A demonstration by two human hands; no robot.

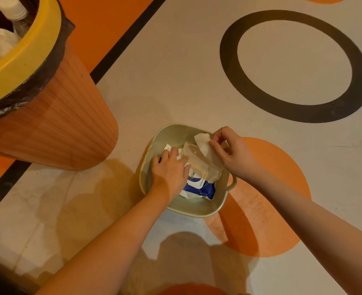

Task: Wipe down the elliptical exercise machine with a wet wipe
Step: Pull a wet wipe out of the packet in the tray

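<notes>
A blue and white wet wipe pack (pixel 199 188) lies in a pale green basin (pixel 197 211) on the floor, its clear flip lid (pixel 191 154) standing up. My left hand (pixel 171 171) presses down on the pack with flat fingers. My right hand (pixel 231 152) pinches a white wet wipe (pixel 205 147) that sticks up out of the pack's opening. No elliptical machine is in view.
An orange ribbed waste bin (pixel 54 124) with a yellow rim and black liner stands at the left, holding tissues and a plastic bottle. The floor is pale with orange patches, a black ring (pixel 231 71) and a black stripe.
</notes>
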